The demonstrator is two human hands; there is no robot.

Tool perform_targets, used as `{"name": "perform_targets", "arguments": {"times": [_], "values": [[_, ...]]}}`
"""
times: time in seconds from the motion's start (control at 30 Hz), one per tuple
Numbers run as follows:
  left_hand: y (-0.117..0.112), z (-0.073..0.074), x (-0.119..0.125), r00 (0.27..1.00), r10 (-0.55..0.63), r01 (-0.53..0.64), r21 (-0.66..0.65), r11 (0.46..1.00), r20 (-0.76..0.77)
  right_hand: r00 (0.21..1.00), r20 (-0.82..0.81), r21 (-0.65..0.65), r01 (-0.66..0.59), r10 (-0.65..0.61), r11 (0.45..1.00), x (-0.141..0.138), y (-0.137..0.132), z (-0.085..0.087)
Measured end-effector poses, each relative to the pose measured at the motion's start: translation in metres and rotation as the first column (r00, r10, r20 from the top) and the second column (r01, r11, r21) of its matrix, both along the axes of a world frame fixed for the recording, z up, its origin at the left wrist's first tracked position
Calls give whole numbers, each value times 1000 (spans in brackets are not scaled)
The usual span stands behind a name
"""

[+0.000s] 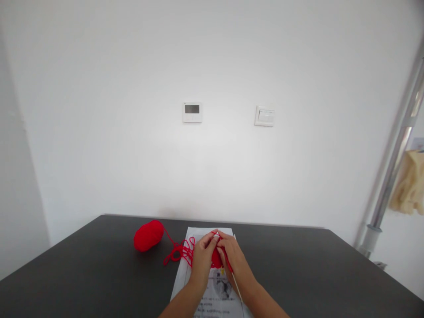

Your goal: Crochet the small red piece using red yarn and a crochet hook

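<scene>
A ball of red yarn (148,236) lies on the dark table (82,269), left of a printed sheet (212,300). A loose tangle of red strand (180,252) runs from the ball to my hands. My left hand (202,256) and my right hand (232,256) meet over the sheet, both with fingers pinched on a small red knitted piece (217,258). A thin pale needle (236,285) slants down beside my right wrist, and my right hand seems to hold it.
A white wall stands behind the table's far edge, with a thermostat panel (192,112) and a light switch (264,116). At the right stands a metal pole (394,163) with a cream cloth (409,183) hanging by it.
</scene>
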State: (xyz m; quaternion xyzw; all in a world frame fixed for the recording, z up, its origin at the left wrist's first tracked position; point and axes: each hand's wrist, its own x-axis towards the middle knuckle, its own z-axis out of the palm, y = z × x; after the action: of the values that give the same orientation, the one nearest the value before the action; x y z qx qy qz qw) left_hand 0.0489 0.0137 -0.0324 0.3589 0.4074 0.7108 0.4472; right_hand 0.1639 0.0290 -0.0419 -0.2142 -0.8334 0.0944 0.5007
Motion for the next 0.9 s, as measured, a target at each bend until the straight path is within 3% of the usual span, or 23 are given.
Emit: {"name": "perform_targets", "arguments": {"times": [0.2,0.4,0.6,0.73,0.9], "values": [[-2,-5,8,926,-65,72,-6,997,371,997,75,143,-6,-5,990,1,2,1],[1,-3,-1,838,-104,222,-161,962,535,996,59,130,-78,71,988,3,2,4],[4,-3,-6,920,-209,245,-70,967,332,989,2,-18,-148,148,989,11,2,14],[8,-5,-12,934,-280,297,-46,954,224,983,14,-37,-184,185,982,13,3,15],[9,-5,-22,980,-201,199,-87,976,-13,978,43,-48,-200,202,979,13,3,16]]}}
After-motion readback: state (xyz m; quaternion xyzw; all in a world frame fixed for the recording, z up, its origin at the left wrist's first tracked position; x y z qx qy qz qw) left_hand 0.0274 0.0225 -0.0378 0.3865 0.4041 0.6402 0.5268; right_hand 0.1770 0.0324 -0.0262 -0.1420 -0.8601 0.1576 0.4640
